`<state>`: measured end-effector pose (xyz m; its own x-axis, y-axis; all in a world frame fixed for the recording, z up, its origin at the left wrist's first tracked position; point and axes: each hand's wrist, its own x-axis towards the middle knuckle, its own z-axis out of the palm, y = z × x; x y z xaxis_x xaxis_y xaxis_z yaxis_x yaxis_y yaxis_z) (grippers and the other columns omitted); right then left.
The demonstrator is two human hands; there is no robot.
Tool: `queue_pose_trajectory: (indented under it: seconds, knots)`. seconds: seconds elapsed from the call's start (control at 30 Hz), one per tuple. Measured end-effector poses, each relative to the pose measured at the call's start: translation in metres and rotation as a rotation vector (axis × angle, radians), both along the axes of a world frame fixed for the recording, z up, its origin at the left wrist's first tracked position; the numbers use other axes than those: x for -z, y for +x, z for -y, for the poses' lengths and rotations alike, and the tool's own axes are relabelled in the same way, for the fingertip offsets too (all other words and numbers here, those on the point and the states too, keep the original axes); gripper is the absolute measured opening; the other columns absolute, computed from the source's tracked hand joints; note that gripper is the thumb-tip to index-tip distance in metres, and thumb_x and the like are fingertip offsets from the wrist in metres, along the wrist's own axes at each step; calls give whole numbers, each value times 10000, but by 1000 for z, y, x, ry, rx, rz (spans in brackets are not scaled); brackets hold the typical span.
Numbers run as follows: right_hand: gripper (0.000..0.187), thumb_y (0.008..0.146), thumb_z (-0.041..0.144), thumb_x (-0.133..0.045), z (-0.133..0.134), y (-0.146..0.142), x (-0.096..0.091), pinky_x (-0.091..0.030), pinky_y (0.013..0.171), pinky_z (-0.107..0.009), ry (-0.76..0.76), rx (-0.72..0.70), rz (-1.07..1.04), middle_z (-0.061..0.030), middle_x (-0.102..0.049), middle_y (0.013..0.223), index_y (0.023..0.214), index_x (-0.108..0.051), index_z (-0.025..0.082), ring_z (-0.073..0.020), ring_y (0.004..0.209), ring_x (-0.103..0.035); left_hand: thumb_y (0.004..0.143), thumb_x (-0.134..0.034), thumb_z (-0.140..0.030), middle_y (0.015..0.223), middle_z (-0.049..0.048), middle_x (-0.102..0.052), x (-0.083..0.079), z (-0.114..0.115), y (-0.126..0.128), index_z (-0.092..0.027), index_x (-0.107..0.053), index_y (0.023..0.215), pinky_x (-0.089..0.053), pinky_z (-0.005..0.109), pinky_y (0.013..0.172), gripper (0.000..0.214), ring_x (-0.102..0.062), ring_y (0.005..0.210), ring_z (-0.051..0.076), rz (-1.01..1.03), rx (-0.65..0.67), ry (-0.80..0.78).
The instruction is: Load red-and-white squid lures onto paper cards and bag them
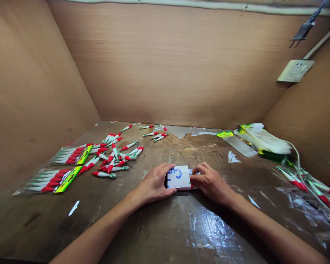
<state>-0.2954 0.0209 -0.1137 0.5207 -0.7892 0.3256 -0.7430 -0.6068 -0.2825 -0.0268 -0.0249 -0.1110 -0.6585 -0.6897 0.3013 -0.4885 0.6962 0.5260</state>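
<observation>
In the middle of the bench, my left hand [159, 179] grips the left end of a small white cardboard box [178, 178] printed with blue letters and coloured dots. Its thumb lies along the near edge and its fingers along the far one. My right hand [209, 181] is closed at the box's right end, its bent fingers on a white part with blue print that sticks out there. A bit of red shows below those fingertips. What lies inside the box is hidden.
Left of my hands lies a loose pile of red-and-white squid lures [112, 157], beside two filled lure packets [57, 179]. Clear bags with yellow-green headers [264, 141] are stacked at the back right, near more lures [313, 187]. A plug [304, 32] hangs above a wall socket [295, 70].
</observation>
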Motion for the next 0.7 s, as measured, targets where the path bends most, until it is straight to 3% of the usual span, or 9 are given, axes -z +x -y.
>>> queue_pose_trajectory:
  seconds: [0.07, 0.2, 0.3, 0.37, 0.43, 0.53, 0.6, 0.7]
  knots:
    - [171, 955, 225, -558, -1, -3, -3, -414, 823, -319, 56, -60, 4, -50, -582, 1060, 987, -713, 290, -199, 991, -485, 690, -769, -260, 1296, 36, -528, 0, 0, 1, -225, -482, 1359, -442, 316, 1010, 729, -540, 1126, 208, -12, 11, 12]
    - [215, 969, 312, -560, 19, -20, -21, -442, 858, -296, 231, -156, 132, -43, -615, 1089, 1138, -692, 298, -172, 992, -552, 683, -780, -276, 1276, 58, -533, -1, -2, 4, -213, -495, 1345, -462, 332, 976, 723, -547, 1103, 228, -19, 22, 60]
    - [247, 984, 359, -526, 71, -13, -35, -458, 776, -260, 174, -32, 248, -48, -664, 995, 1067, -718, 228, -154, 879, -604, 690, -797, -326, 1286, 65, -527, -1, -2, 7, -222, -481, 1368, -457, 358, 988, 755, -537, 1122, 247, -3, 13, 82]
    - [263, 978, 346, -525, 122, 8, -37, -453, 770, -261, 91, 9, 167, -63, -677, 991, 1056, -722, 191, -164, 863, -614, 683, -807, -335, 1323, 64, -505, 1, -2, 8, -229, -457, 1393, -441, 372, 1017, 798, -521, 1153, 255, 6, 9, 80]
    - [288, 948, 283, -546, 175, 37, -33, -439, 837, -287, -6, 36, -59, -93, -668, 1054, 1167, -688, 162, -196, 935, -609, 670, -813, -339, 1329, 66, -500, 2, -1, 10, -228, -446, 1402, -439, 381, 1025, 826, -524, 1146, 261, 11, 7, 74]
    - [473, 906, 249, -600, 242, 81, -24, -376, 975, -327, -50, -6, -148, -165, -575, 1281, 1355, -567, 104, -251, 1141, -534, 666, -814, -368, 1297, 62, -521, 2, -2, 11, -241, -459, 1390, -463, 389, 999, 817, -550, 1093, 261, 16, -5, 73]
    - [383, 859, 217, -649, 269, 100, -20, -369, 958, -318, -41, -45, -194, -154, -627, 1165, 1224, -661, 102, -242, 1064, -555, 667, -814, -396, 1301, 56, -523, 1, -4, 11, -258, -458, 1392, -475, 398, 990, 820, -559, 1084, 263, 28, -14, 72]
    - [180, 841, 209, -668, 280, 107, -20, -366, 884, -305, -61, -54, -222, -113, -647, 982, 988, -744, 139, -227, 961, -545, 655, -827, -415, 1307, 48, -523, 0, -5, 13, -271, -427, 1419, -494, 405, 974, 875, -568, 1082, 267, 59, -21, 71]
